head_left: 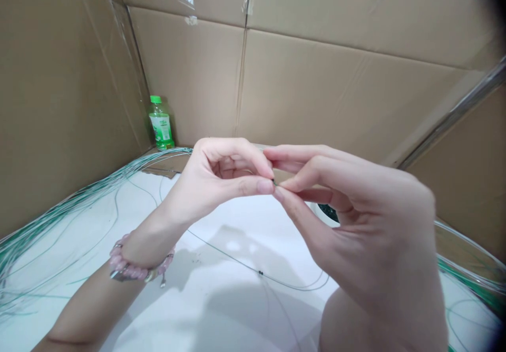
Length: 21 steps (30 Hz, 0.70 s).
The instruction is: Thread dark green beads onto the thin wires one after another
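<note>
My left hand (233, 170) is closed in a pinch, thumb against index finger, on a tiny black piece (273, 181). Right beside it, the thumb and index finger of my right hand (336, 199) pinch what looks like the short tip of a thin green wire. The fingertips of both hands nearly meet, hiding most of what they hold. Below them, a thin wire (221, 250) curves over the white surface and loops up toward my right hand. Small black pieces (260, 272) sit on this wire. Where its ends go is hidden.
Bundled green and white wires (90, 191) run along the left edge, with more wires (470, 273) at the right. A white container (326, 216) with dark contents is partly behind my right hand. A green-capped bottle (161, 125) stands in the back corner. Cardboard walls (316, 88) enclose the white surface (158, 310).
</note>
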Each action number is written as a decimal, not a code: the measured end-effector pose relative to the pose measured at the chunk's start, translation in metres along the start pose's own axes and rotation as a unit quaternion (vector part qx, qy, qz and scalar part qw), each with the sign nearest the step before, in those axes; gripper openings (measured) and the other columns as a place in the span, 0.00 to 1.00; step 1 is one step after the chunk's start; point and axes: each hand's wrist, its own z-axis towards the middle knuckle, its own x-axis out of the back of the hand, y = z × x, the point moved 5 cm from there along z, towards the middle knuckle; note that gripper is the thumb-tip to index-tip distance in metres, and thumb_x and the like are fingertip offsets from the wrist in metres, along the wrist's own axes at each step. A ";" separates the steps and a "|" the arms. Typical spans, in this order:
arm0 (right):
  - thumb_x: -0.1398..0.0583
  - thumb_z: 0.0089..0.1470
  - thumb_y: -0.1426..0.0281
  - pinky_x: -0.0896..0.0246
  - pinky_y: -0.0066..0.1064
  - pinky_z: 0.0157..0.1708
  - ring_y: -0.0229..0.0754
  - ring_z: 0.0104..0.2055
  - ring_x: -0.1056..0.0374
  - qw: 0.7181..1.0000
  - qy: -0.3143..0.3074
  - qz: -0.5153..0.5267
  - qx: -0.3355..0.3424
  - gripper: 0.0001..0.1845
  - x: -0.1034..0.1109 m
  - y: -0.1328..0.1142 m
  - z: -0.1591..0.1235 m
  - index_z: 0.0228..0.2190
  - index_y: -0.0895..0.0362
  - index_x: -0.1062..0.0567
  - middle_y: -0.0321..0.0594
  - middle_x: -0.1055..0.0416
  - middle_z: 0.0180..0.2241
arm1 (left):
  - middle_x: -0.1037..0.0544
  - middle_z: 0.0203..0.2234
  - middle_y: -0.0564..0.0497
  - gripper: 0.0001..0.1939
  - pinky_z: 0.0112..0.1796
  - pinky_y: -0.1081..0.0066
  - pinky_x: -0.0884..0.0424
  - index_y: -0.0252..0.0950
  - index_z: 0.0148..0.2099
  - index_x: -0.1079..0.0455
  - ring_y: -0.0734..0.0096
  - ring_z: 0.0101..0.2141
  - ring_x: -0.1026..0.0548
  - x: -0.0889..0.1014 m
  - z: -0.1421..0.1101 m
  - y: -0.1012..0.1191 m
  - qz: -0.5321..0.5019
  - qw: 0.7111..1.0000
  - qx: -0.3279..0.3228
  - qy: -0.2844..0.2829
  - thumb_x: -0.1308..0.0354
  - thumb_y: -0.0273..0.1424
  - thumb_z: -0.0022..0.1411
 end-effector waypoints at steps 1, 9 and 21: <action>0.40 0.49 0.81 0.28 0.26 0.37 0.39 0.42 0.27 1.000 -0.001 -0.001 0.000 0.12 0.000 0.000 0.000 0.21 0.54 0.28 0.33 0.24 0.35 | 0.23 0.28 0.54 0.09 0.31 0.80 0.25 0.39 0.33 0.24 0.77 0.30 0.24 0.000 0.000 0.001 0.007 1.000 -0.004 0.000 0.37 0.19 0.53; 0.40 0.48 0.82 0.32 0.21 0.33 0.35 0.35 0.27 0.994 -0.044 -0.098 0.037 0.11 -0.001 -0.004 0.001 0.20 0.56 0.28 0.31 0.25 0.31 | 0.23 0.24 0.53 0.08 0.28 0.82 0.29 0.36 0.29 0.24 0.77 0.27 0.26 0.000 -0.004 0.025 0.186 0.983 0.002 -0.008 0.37 0.18 0.51; 0.39 0.50 0.79 0.30 0.24 0.35 0.36 0.37 0.27 0.998 -0.023 -0.062 0.011 0.10 0.001 -0.001 0.003 0.22 0.54 0.28 0.30 0.24 0.33 | 0.21 0.26 0.53 0.07 0.30 0.81 0.27 0.39 0.31 0.23 0.74 0.31 0.22 0.004 -0.001 0.015 0.103 0.994 -0.027 0.026 0.34 0.21 0.51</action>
